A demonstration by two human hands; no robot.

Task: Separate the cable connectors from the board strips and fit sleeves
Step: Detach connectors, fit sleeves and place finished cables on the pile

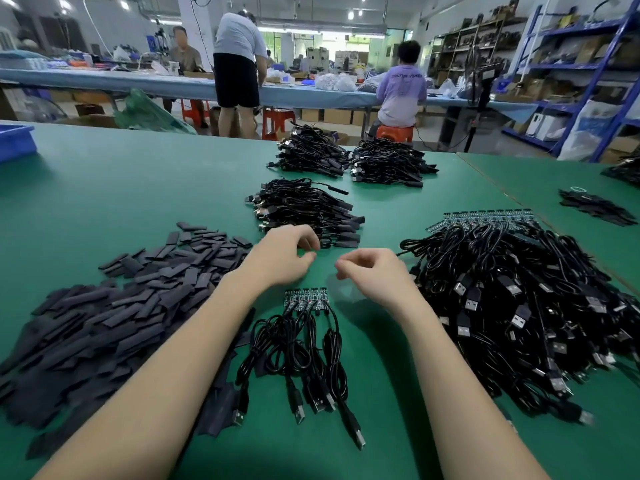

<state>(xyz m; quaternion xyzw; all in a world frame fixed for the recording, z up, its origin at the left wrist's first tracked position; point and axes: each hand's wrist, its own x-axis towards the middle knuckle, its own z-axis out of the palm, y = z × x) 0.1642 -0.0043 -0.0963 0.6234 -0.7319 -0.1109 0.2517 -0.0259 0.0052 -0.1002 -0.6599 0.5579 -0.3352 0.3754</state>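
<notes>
Where the green mat-covered table [138,188] reaches its far left edge, a blue plastic bin [15,140] sits partly out of view, and nearer the person a wide heap of flat black sleeves [114,306] spreads across the left side. Just right of that heap the left hand [280,258] hovers with its fingers loosely curled, fingertips at the near edge of a pile of finished black cables with sleeved ends [304,209]; whether it pinches anything there cannot be told. Below and between both forearms lies a short green board strip [306,299] with four black USB cables [304,358] attached, their plugs pointing toward the person. The right hand [370,271] hangs just apart from the left, thumb and forefinger drawn together, with nothing visible in them. Farther back stand two more finished cable piles [349,161]. To the right a large tangled mound of black USB cables on long board strips [512,299] fills the table, with another small dark pile [595,207] beyond it.
</notes>
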